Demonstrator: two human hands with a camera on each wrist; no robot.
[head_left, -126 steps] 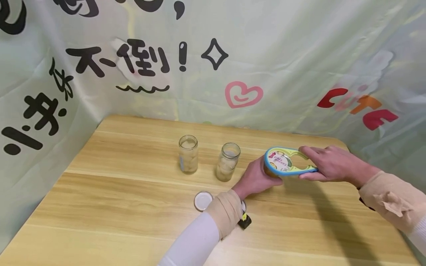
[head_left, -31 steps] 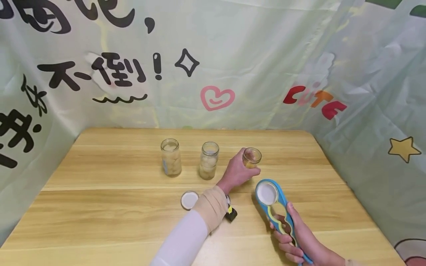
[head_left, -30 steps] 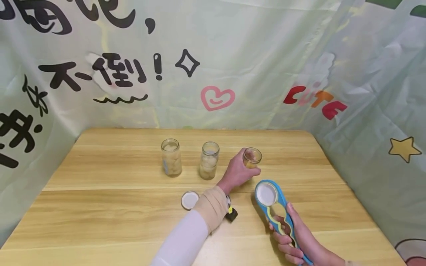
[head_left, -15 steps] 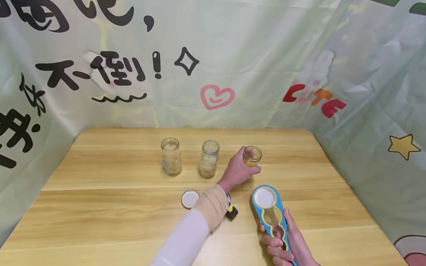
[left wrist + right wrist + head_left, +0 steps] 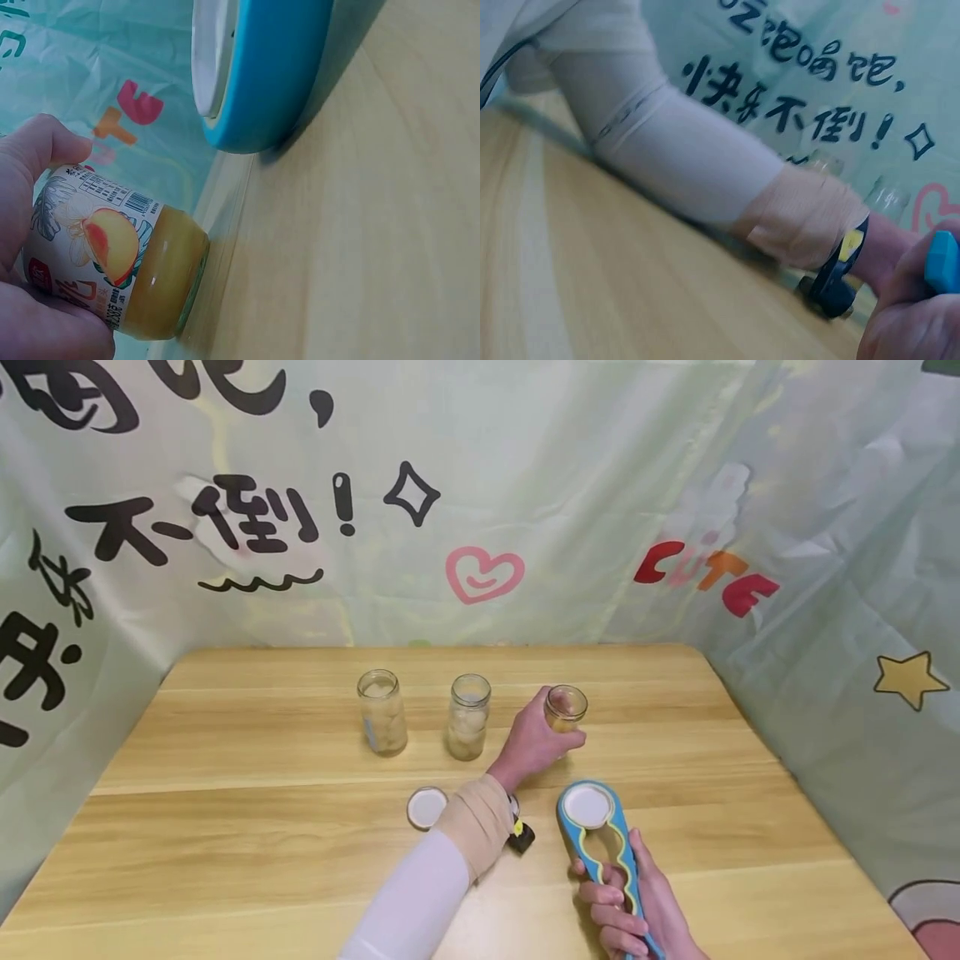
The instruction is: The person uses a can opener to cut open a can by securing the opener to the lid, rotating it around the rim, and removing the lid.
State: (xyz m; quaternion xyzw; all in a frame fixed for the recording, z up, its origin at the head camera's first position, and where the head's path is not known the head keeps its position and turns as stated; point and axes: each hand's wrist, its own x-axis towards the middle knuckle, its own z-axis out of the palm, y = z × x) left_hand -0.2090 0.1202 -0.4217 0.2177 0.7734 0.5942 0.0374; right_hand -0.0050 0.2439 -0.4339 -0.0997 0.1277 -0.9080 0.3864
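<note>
My left hand (image 5: 536, 739) grips a glass jar (image 5: 564, 723) with its mouth uncovered. In the left wrist view a peach picture shows on the jar's label (image 5: 112, 240), with yellow contents below it. Nearer the front, my right hand (image 5: 637, 906) holds a blue and yellow jar opener (image 5: 622, 827) by its handles. A round lid (image 5: 587, 806) sits in the opener's ring, white underside facing up. The opener's blue rim (image 5: 289, 67) appears above the jar in the left wrist view. The right wrist view shows only part of the right hand (image 5: 915, 322).
Two more uncovered glass jars with pale contents, one at the left (image 5: 386, 727) and one in the middle (image 5: 468, 727), stand on the wooden table (image 5: 247, 860). A loose lid (image 5: 427, 808) lies white side up beside my left forearm. A printed cloth (image 5: 360, 602) hangs behind.
The opener, on top of the jar in the oldest frame, has come off toward the front right with the lid in it, turned over. It has lately shifted slightly left. My left hand keeps the jar.
</note>
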